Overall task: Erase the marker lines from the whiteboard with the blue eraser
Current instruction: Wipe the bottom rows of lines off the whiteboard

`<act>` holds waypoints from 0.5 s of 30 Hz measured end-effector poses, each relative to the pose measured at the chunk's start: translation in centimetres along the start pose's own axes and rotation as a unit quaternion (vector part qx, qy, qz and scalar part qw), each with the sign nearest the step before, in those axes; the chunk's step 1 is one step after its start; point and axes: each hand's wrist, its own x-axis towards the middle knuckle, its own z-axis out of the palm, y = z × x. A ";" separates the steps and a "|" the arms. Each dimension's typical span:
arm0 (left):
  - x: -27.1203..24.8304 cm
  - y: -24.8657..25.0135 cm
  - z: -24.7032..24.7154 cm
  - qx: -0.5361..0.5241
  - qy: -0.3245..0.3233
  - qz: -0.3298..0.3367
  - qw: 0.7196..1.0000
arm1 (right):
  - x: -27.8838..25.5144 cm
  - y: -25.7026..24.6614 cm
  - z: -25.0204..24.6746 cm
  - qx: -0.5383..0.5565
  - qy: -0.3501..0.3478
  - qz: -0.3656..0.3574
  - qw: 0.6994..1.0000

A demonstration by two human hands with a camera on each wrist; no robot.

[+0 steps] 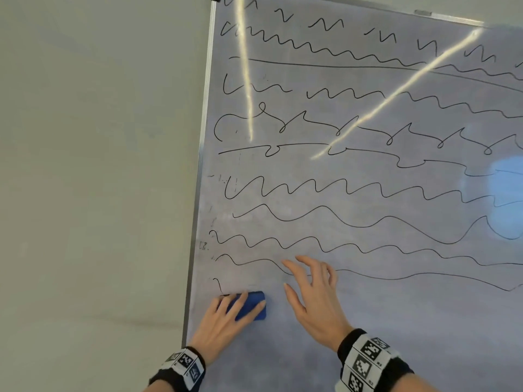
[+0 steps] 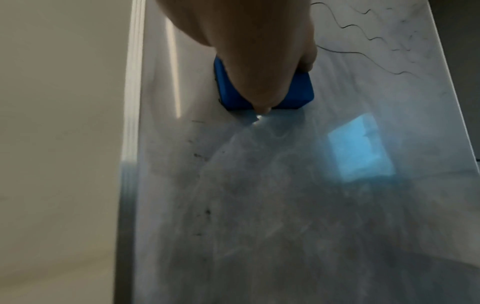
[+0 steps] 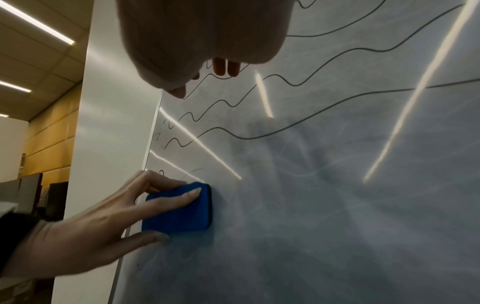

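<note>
Eraser position: blue eraser [image 1: 252, 305] flat on the whiteboard [image 1: 368, 321] at its lower left, just inside the metal frame [image 1: 198, 193], under the left hand [image 1: 226, 315], whose grip is fingers and thumb curled round the block. Right hand [image 1: 314, 290] empty, fingers spread loosely by the lowest full marker line [image 1: 396, 275].

Risks, judged:
- eraser catching the frame and slipping out;
- right fingers smearing ink;
- light pressure leaving grey haze.

- No readable words, brand or numbers anywhere.
- The whiteboard [image 1: 368, 321] carries only black scribbled marker lines [image 1: 325, 190], no letters.
- The wrist bands [image 1: 368, 360] bear black-and-white square code patterns; their tiny print is too small to read.
</note>
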 end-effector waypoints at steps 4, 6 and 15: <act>-0.5 -1.7 -0.1 0.021 0.024 0.040 0.999 | 0.0 -0.5 0.9 -0.006 -0.008 -0.017 1.000; 0.4 -2.9 -0.8 0.005 0.052 -0.021 0.998 | 0.5 -0.6 1.0 0.002 0.000 -0.014 1.000; -0.2 -0.1 -1.5 -0.111 -0.004 -0.164 0.980 | 1.4 -2.7 2.7 0.015 -0.020 -0.015 1.000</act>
